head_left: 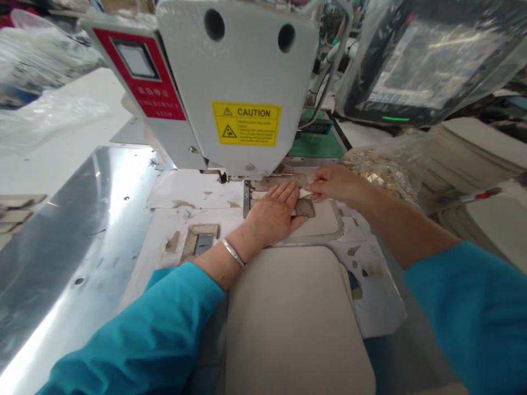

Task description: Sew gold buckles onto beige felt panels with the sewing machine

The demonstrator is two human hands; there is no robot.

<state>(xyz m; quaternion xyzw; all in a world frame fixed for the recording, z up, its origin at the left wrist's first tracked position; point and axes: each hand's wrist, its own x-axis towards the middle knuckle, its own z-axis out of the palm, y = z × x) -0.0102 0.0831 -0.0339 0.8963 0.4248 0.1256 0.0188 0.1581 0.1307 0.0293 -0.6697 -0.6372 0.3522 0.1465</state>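
Observation:
My left hand (274, 215) lies flat with fingers stretched out, pressing a small tan piece (305, 208) onto the work plate just below the grey sewing machine head (239, 82). My right hand (335, 184) reaches in from the right and pinches a pale strip (305, 193) next to my left fingertips. A silver bangle (233, 253) sits on my left wrist. Both sleeves are teal. A beige template board (296, 318) lies in front of my hands.
A shiny metal table surface (61, 241) spreads to the left. A red emergency-stop panel (144, 77) is on the machine. A plastic-covered screen (411, 66) stands at the upper right, with a bag of small gold parts (382, 173) below it. Tan pieces (16, 211) lie stacked at the left edge.

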